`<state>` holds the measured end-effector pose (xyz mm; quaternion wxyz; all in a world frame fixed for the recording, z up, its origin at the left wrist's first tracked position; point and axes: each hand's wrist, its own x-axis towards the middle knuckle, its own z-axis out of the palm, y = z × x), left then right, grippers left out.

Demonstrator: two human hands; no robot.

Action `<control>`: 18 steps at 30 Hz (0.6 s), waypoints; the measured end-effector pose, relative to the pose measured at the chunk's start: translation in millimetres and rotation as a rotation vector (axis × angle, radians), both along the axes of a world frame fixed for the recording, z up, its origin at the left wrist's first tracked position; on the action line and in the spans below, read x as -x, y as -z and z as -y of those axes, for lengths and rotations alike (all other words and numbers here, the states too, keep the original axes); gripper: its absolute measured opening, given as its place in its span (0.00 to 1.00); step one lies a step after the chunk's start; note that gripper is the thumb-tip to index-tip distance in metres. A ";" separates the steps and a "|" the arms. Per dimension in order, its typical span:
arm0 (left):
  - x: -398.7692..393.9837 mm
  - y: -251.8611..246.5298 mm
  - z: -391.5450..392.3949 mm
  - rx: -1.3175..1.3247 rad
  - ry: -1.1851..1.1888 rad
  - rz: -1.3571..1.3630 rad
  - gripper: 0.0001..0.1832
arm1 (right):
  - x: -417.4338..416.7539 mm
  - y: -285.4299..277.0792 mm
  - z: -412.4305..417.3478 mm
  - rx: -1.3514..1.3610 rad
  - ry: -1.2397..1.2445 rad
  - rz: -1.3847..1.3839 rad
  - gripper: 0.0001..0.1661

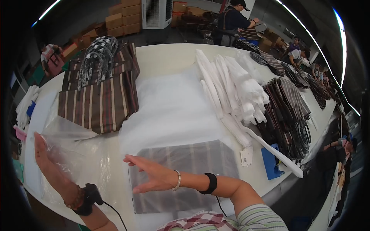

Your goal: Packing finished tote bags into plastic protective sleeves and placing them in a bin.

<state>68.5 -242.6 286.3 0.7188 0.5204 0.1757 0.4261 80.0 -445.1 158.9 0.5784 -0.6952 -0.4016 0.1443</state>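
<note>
My left hand (pixel 47 161) is at the left among clear plastic film (pixel 95 161), partly behind a sheet of it; whether its fingers grip the film cannot be told. My right hand (pixel 153 174), fingers apart, is over the left part of a striped fabric piece (pixel 190 173) covered by translucent white sheeting. Beyond it, more white sheeting (pixel 170 106) spreads over the table. A stack of brown striped bags (pixel 98 101) with plastic-wrapped handles (pixel 99 55) lies at the upper left.
Bundled white sheeting (pixel 234 86) lies right of centre, near a printed tag (pixel 246 157) and a blue tape dispenser (pixel 271 163). Folded striped bags (pixel 284 115) are piled along the right side of the white table (pixel 162 47). A person (pixel 231 23) works beyond the far edge; others are farther right.
</note>
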 end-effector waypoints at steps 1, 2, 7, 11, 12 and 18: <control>15.5 -7.9 17.7 0.103 -0.112 0.060 0.18 | 8.7 -19.1 -6.8 -0.009 0.004 0.002 0.44; 28.9 18.0 15.1 -0.034 0.173 0.060 0.14 | 16.7 -35.9 -9.9 -0.149 -0.010 0.034 0.47; 19.7 81.7 98.7 -0.010 0.804 -0.035 0.09 | 16.4 -30.8 19.6 -0.193 0.193 -0.405 0.35; 8.4 115.8 119.7 -0.970 0.621 -0.140 0.35 | -4.1 7.9 96.3 -0.319 0.440 -0.840 0.27; 8.5 122.9 124.3 -1.156 0.532 -0.143 0.33 | -8.6 16.1 119.0 -0.408 0.503 -0.890 0.27; 16.2 214.6 137.8 -0.980 0.861 -0.354 0.19 | -18.2 53.4 166.4 -0.561 0.722 -1.062 0.25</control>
